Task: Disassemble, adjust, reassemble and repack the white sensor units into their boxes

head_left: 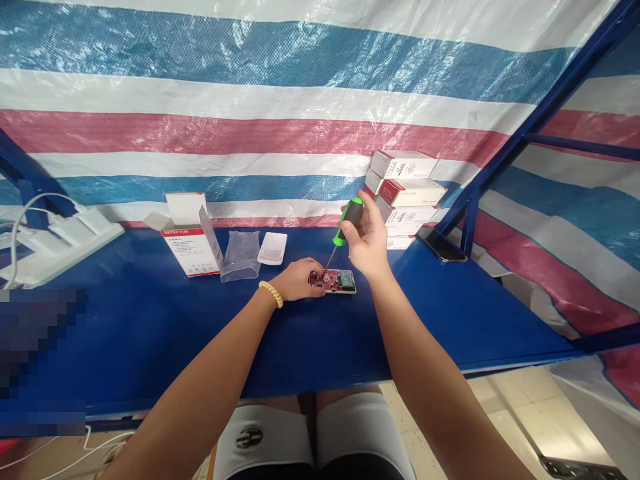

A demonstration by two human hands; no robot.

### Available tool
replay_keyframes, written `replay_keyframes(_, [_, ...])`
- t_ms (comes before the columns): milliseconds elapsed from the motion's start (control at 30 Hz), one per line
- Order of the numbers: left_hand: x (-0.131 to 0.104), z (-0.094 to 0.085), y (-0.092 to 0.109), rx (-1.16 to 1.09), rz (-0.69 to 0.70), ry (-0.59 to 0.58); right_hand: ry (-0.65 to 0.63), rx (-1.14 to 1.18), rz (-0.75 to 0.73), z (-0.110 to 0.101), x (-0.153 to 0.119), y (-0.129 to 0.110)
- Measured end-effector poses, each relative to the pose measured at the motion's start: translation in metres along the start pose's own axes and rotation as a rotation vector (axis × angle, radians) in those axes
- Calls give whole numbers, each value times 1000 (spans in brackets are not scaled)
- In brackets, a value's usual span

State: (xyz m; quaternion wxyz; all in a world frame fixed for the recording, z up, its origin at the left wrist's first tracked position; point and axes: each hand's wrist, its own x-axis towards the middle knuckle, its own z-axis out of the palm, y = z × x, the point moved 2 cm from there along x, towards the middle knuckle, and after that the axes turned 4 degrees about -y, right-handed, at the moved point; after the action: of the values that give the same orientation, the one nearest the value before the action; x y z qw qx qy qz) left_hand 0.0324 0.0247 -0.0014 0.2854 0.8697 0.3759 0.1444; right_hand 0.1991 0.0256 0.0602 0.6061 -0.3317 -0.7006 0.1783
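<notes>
Power strip (60, 240), far left: plugged, apart from the work.
Opened box (193, 243), empty plastic bag (241, 255), white cover (273, 248): unpacked, cover already off.
Left hand (297, 280): closed on the circuit board's (336, 281) left end, pinning it to the blue table (150, 320).
Right hand (367, 243): wrapped around a screwdriver (345, 227), tip on the board; screw work apparently under way, cover not refitted.
Stacked boxes (405, 193), phone (440, 245): right, unopened.

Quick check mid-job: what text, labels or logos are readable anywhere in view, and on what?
"DETECTOR": red band on the open white box.
Smaller print below it on that box: too small to read.
Stacked boxes: red-band lettering and logos blurred, unreadable.
Round emblem on the shorts: no legible letters.
Circuit board: markings too small.
</notes>
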Motion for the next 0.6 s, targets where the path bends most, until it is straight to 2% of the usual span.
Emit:
replay_keyframes(433, [1,1,1,9,-4,-3,-12,-129,11,0,-2,-10])
replay_keyframes(600, [1,2,3,7,-13,96,111,-211,-23,-3,-1,-12])
